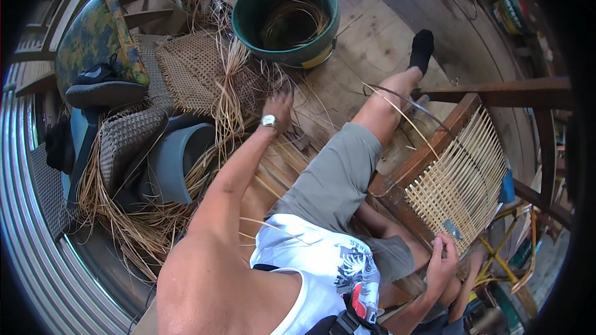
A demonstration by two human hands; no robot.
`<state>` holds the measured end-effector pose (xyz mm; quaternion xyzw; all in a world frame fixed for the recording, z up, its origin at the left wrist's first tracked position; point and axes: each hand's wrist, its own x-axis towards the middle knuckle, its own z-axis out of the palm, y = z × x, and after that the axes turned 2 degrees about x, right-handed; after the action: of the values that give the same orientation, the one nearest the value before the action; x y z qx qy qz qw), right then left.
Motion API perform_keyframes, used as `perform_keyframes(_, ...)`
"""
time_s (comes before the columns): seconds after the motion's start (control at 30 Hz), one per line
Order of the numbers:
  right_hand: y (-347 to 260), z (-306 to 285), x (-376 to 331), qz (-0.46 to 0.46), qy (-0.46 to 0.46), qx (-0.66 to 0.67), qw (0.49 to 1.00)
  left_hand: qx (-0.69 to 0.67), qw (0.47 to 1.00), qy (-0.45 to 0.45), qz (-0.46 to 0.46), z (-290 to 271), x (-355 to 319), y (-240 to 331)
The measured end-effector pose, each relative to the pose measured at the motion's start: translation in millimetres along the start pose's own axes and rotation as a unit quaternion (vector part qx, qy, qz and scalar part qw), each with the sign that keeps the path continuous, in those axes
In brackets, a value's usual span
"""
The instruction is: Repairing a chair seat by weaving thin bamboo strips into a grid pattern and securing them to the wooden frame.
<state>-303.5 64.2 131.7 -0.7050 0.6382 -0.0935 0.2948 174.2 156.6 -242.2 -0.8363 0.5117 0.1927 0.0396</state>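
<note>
My left hand (280,110), with a watch on the wrist, reaches down at the edge of a heap of loose cane strands (231,74). Its fingers look stretched out, though their tips blur into the strands. To my right, a wooden frame (422,149) carries a partly woven cane panel (459,180) of close parallel strands. A long dark strip (428,113) and a pale strand (406,116) stick out from it. At the panel's near edge is my right hand (441,263), thumb and fingers pinched together; what they hold, if anything, is too small to make out.
A green bucket (285,54) with coiled strands inside stands ahead. On the left are woven cane sheets (192,65), a camouflage-patterned chair back (93,37), a dark shoe (102,84) and a blue-grey container (174,161). Another person's arm (465,288) shows beside my right hand.
</note>
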Motion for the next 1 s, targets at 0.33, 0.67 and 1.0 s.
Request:
perform_keyframes(0.33,-10,3,20,-0.071,-0.013,0.002,0.997,-0.083,0.904,-0.071,-0.413,-13,30,-223)
perform_keyframes(0.67,-42,11,23,-0.127,-0.04,0.145,0.98,-0.647,0.708,0.282,-0.01,-207,-149,-91)
perform_keyframes(1.0,-213,243,122,0.193,-0.564,0.635,0.492,-0.747,0.603,-0.28,0.0,-199,-275,-42)
